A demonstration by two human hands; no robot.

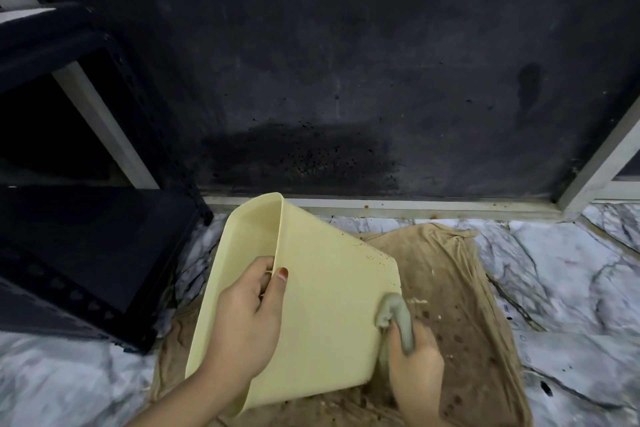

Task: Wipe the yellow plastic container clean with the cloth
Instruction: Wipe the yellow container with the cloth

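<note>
The yellow plastic container (325,308) is tilted on its side, its open mouth facing left and its base toward the right. Dark specks dot its upper right edge. My left hand (249,319) grips the rim, thumb on the outer wall and fingers inside. My right hand (415,367) holds a bunched grey cloth (396,317) pressed against the container's lower right corner near the base. The container hides part of my right hand.
A stained brown cloth (460,305) lies spread on the marble-patterned floor (561,288) under the container. A black shelf unit (86,253) stands to the left. A dark wall (346,62) speckled with dirt rises behind, with a pale frame (599,163) at the right.
</note>
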